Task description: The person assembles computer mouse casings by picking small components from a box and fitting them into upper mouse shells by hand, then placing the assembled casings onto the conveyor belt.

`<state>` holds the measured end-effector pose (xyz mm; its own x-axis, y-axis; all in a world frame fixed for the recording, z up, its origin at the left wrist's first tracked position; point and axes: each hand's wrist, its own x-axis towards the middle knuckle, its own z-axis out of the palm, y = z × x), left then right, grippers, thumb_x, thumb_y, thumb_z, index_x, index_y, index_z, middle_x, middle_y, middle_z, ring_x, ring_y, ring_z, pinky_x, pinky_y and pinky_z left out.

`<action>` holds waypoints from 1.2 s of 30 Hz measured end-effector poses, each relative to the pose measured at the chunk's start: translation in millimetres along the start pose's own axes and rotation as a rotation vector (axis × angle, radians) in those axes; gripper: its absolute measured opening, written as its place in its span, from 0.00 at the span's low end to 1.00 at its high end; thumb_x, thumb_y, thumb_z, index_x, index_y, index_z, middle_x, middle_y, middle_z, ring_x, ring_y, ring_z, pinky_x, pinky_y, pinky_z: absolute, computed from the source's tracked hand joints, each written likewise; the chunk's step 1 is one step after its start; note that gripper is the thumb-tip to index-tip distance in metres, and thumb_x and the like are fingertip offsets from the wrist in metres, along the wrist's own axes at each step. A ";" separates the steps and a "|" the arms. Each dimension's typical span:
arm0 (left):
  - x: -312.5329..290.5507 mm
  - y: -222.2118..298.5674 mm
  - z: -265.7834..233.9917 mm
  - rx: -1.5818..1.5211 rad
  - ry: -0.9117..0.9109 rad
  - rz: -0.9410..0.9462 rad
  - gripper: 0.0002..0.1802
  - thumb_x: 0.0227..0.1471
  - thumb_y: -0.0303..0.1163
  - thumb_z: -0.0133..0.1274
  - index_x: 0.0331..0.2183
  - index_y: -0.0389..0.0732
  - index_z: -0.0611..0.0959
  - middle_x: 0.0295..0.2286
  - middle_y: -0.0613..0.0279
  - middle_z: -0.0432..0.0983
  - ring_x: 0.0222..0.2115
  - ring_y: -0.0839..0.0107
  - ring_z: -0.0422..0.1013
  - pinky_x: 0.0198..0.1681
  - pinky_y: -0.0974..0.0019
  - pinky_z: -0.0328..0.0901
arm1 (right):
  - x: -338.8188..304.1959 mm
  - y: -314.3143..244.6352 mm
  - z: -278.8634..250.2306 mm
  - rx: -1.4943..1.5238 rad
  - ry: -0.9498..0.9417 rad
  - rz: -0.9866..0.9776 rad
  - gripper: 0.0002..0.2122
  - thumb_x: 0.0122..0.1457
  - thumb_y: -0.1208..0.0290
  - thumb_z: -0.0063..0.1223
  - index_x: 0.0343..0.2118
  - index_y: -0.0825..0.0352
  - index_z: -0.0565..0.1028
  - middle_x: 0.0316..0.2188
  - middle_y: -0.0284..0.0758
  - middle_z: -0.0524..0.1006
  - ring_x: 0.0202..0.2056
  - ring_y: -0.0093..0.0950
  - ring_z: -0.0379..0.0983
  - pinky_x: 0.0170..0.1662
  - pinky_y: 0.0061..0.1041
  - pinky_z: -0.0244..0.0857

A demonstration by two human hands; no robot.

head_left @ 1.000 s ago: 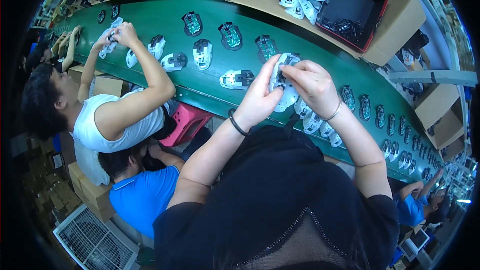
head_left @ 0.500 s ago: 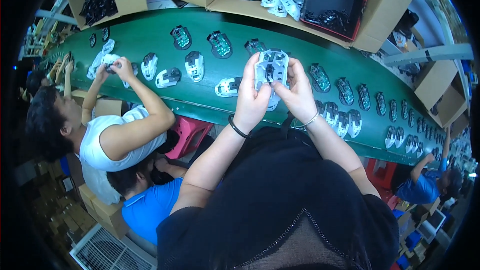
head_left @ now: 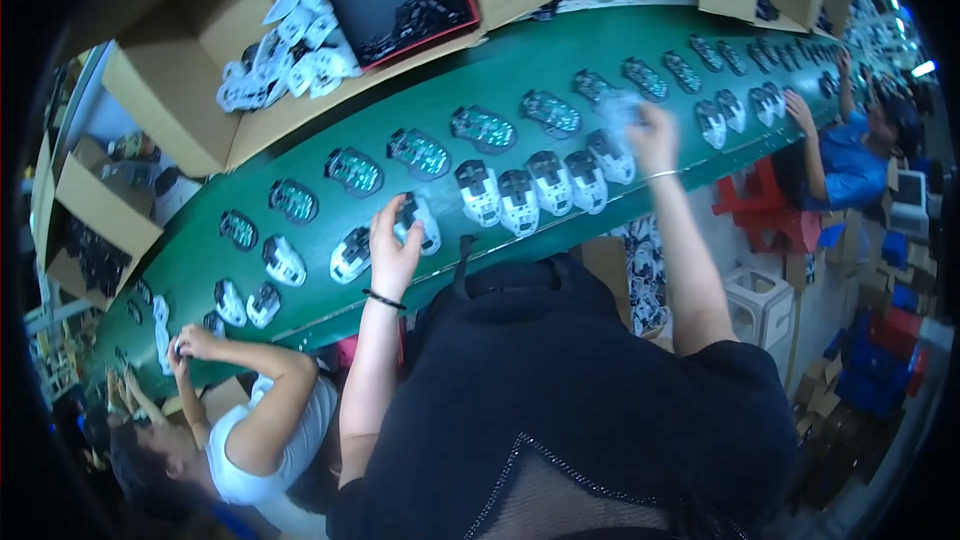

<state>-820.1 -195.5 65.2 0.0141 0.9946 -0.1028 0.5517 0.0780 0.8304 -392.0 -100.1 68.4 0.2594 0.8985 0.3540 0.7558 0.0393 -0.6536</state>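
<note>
Running ahead of both hands, a long green conveyor belt [head_left: 560, 70] is carrying rows of half-built computer mice, with cardboard boxes [head_left: 170, 100] lining its far side. Left hand [head_left: 392, 245] is grasping a white-and-black mouse shell [head_left: 415, 220] lying on the belt's near edge, fingers curled over it. Right hand [head_left: 650, 125] is reaching further along the belt, touching a blurred pale piece [head_left: 618, 112]; I cannot tell its grip.

Dim, fisheye-warped edges, motion blur
</note>
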 end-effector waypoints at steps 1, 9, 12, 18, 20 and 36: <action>-8.6 -12.1 0.8 0.196 0.116 -0.020 0.30 0.43 0.32 0.56 0.50 0.44 0.68 0.47 0.47 0.61 0.45 0.51 0.61 0.49 0.54 0.58 | 15.2 27.5 -23.1 -0.330 0.025 -0.125 0.17 0.38 0.80 0.53 0.36 0.67 0.75 0.31 0.42 0.74 0.34 0.38 0.71 0.39 0.33 0.65; -36.9 -51.6 -10.5 0.958 0.086 -0.238 0.33 0.43 0.52 0.53 0.53 0.62 0.65 0.55 0.57 0.54 0.56 0.50 0.49 0.49 0.39 0.50 | -11.1 110.0 -31.7 -0.850 0.142 -0.123 0.21 0.46 0.58 0.60 0.45 0.56 0.72 0.40 0.38 0.68 0.40 0.39 0.63 0.42 0.39 0.60; -35.0 -58.9 -19.5 0.917 0.233 -0.605 0.30 0.45 0.50 0.53 0.51 0.62 0.67 0.53 0.58 0.56 0.53 0.54 0.53 0.46 0.45 0.54 | -24.7 82.0 -11.4 -0.336 -0.099 -0.260 0.24 0.44 0.62 0.61 0.47 0.59 0.71 0.39 0.48 0.69 0.42 0.45 0.64 0.46 0.38 0.58; -14.9 -19.5 18.9 0.769 0.181 -0.109 0.33 0.43 0.53 0.52 0.53 0.64 0.65 0.56 0.54 0.53 0.57 0.47 0.45 0.53 0.34 0.42 | -49.1 4.9 4.8 -0.347 -0.632 -0.051 0.49 0.27 0.50 0.70 0.58 0.38 0.55 0.60 0.49 0.44 0.58 0.53 0.43 0.55 0.49 0.50; -8.0 -4.3 37.6 0.772 0.056 0.060 0.33 0.43 0.56 0.51 0.52 0.67 0.66 0.57 0.58 0.51 0.56 0.47 0.47 0.53 0.31 0.39 | -55.3 -1.9 9.0 -0.384 -0.660 -0.039 0.48 0.27 0.49 0.69 0.57 0.37 0.56 0.60 0.49 0.43 0.58 0.53 0.43 0.54 0.49 0.51; -9.0 -6.5 45.3 0.587 -0.042 0.277 0.35 0.39 0.53 0.56 0.51 0.56 0.68 0.52 0.53 0.56 0.55 0.49 0.48 0.55 0.39 0.41 | -97.7 -58.6 47.8 -0.408 -0.673 -0.044 0.41 0.29 0.47 0.67 0.53 0.42 0.64 0.59 0.48 0.45 0.57 0.52 0.46 0.53 0.48 0.52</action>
<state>-786.1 -208.0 35.9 0.2473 0.9681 0.0408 0.8868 -0.2431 0.3931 -490.3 -169.3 40.2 -0.0970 0.9764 -0.1929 0.9518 0.0344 -0.3047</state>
